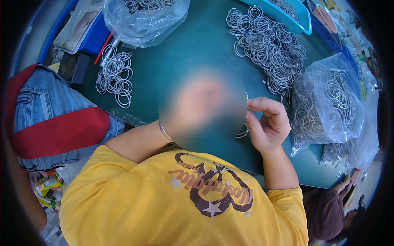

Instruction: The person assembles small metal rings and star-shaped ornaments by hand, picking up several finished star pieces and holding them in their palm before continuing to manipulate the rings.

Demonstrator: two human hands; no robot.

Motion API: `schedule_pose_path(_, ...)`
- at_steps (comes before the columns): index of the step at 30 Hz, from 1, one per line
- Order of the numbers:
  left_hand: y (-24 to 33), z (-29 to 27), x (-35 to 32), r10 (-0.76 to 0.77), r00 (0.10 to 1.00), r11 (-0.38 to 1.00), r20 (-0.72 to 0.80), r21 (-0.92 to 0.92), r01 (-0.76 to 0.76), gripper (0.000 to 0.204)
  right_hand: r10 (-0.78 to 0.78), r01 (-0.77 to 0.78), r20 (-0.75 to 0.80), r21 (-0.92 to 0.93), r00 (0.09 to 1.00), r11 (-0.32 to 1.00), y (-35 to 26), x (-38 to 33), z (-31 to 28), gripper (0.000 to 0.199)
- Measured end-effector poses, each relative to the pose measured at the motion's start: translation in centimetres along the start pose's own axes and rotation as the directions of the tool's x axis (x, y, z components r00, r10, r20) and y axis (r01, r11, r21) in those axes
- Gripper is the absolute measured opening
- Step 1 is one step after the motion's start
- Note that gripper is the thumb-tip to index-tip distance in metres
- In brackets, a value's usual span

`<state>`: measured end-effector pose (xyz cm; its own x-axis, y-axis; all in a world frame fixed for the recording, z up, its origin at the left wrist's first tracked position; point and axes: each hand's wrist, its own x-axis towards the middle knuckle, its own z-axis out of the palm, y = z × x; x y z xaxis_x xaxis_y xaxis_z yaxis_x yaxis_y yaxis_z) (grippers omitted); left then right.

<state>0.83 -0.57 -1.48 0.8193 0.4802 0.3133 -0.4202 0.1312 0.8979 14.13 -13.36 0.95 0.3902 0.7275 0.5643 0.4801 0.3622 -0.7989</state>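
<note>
Looking down past the yellow cotton shirt (135, 197), we see two bare hands over a smooth, matte green table (184, 53). The left hand (199, 98) is lost in blur, so we cannot tell how open it is or what it holds; a thin, shiny bangle (165, 132) circles its wrist. The right hand (271, 123) is half curled, its thumb and forefinger bent toward each other at the blur's edge. A beaded metal sliver (247, 96) shows by that fingertip — we cannot tell whether it is gripped — and a slim silvery arc (243, 133) shows just below the thumb. Ahead of the right hand spreads a tangled heap of round, wiry rings (271, 45), with a glossy turquoise tub (303, 22) beyond. To its right bulges a crinkled, clear bag (328, 106) of rings. Ahead and left of the left hand lie a looser cluster (116, 78) and another filmy bag (147, 20).
</note>
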Motion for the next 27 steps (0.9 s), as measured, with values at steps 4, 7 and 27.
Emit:
schedule_pose_path(4,-0.5,-0.1,0.0,-0.055,0.998,0.946,0.026,-0.317,0.061,0.036,-0.020,0.021,-0.018,0.019,1.000,1.000,0.2,-0.1,0.0,0.024)
schedule_pose_path(7,-0.4,-0.1,0.0,-0.120,0.993,0.942,0.012,-0.315,0.118,0.037,0.004,-0.004,-0.009,-0.002,1.000,1.000,0.1,-0.1,-0.2,0.026)
schedule_pose_path(27,0.6,-0.7,0.1,-0.105,0.993,0.994,-0.059,0.000,0.105,0.025,-0.070,0.077,0.062,-0.127,0.996,0.989,1.3,0.7,-0.6,0.025)
